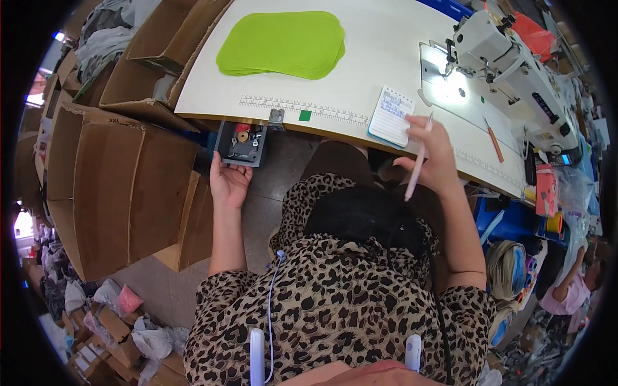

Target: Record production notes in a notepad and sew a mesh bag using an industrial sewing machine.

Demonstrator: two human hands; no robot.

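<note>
My left hand (230, 183) grips the front of a small grey drawer (252, 160), pulled out under the table's near edge. Its thumb is at the drawer's left corner and its fingers curl at the front. Inside the drawer lie a yellowish bobbin (243, 136) and small metal parts. Over the near table edge, my right hand (439, 157) holds a pale pink pen (419, 164) between thumb and fingers, its upper end at the notepad's side. Beside that hand a spiral notepad (390, 128) with handwriting on its upper lines lies on the table.
A stack of lime-green cut pieces (283, 44) lies on the white table (212, 96). At the right stands a sewing machine (508, 64) with its lamp lit. An orange-handled tool (494, 141) lies before it. Cardboard boxes (129, 186) crowd the left; another person (570, 289) is at far right.
</note>
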